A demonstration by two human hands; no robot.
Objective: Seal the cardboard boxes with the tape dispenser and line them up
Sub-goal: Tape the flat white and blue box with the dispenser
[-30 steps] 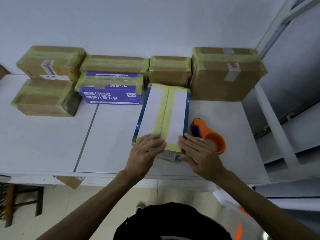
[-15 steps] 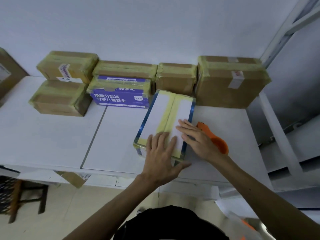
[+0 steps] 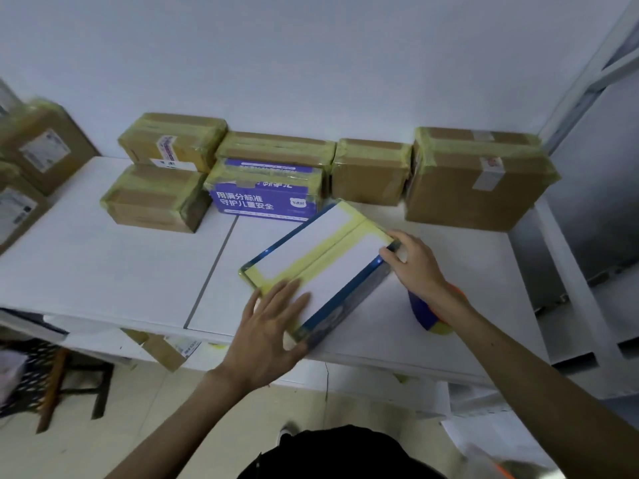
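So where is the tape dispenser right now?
In the head view, the tape dispenser lies on the table, right of the white-topped box, partly hidden beneath the right hand's wrist.

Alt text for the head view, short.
A white, blue-edged box sealed with yellow tape lies askew on the table, left hand flat on its near end, right hand gripping its far corner. Taped cardboard boxes line the wall; tape dispenser by the right wrist.
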